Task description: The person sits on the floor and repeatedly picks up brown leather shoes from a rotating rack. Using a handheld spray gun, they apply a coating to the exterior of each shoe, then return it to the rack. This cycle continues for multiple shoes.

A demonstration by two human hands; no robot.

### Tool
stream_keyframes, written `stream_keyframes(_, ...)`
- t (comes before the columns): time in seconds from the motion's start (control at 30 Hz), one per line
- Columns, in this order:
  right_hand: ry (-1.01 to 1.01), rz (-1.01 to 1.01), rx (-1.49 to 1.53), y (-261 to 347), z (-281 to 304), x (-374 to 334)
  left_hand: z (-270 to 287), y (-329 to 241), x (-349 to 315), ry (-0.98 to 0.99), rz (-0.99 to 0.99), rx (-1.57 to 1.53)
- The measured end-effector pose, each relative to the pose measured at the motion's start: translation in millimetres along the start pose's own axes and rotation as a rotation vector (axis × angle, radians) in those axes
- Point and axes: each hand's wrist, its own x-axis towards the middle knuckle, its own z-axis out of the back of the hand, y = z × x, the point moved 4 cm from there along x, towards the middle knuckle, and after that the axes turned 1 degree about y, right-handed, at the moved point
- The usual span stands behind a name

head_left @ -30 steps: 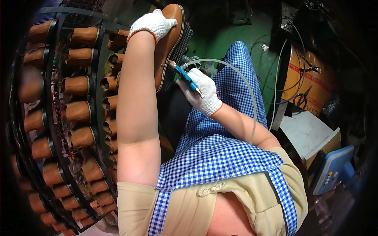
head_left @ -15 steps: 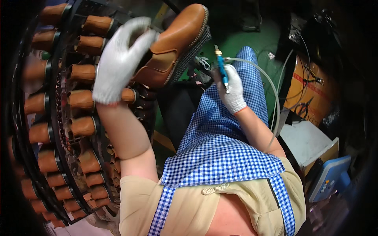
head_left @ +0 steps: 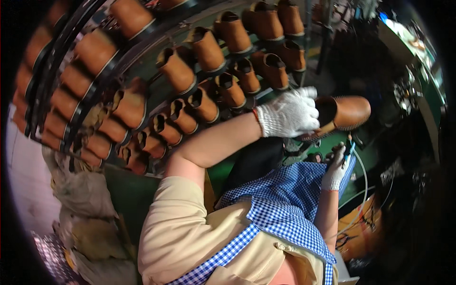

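My left hand [head_left: 290, 113], in a white knit glove, is closed on the ankle opening of a brown leather ankle boot [head_left: 352, 113]. The boot lies roughly level, its toe pointing right and its stitched welt facing me. Just below the boot, my right hand [head_left: 336, 166], also gloved with dark-stained fingers, grips a slim blue pen-shaped air tool [head_left: 350, 148]. The tool's tip points up toward the boot's sole edge; I cannot tell whether they touch. A clear hose [head_left: 365, 183] curves away from the tool.
A rack to the left and ahead bears rows of similar brown boots [head_left: 204, 50], close to my left forearm. Pale sacks [head_left: 85, 204] are piled at lower left. At lower right stands an orange-brown box [head_left: 358, 232] with scissors on it. A bench edge [head_left: 413, 61] runs along the far right.
The view has swung left, bringing more of the boot rack into sight. The boot has turned from upright-slanting to nearly level, and it and the air tool are now close together.
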Motion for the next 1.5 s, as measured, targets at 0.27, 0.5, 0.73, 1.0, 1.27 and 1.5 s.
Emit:
stream_keyframes(0.27,0.005,0.068,-0.026,6,-4,5,128,-89,-147,-0.491,0.429,0.049)
stream_keyframes(0.5,0.04,0.229,-0.361,-6,-16,17,228,-192,-211,-0.269,0.776,0.513)
stream_keyframes(0.73,0.054,0.1,-0.306,5,-14,5,228,-144,-221,-0.01,1.04,0.816)
stream_keyframes(1.0,0.033,0.146,-0.426,14,3,12,216,23,-281,0.064,1.108,0.954)
stream_keyframes(1.27,0.031,0.149,-0.389,14,8,8,214,52,-258,0.104,1.207,1.095)
stream_keyframes(1.5,0.016,0.145,-0.49,17,-1,19,182,85,-217,-0.069,1.405,0.316)
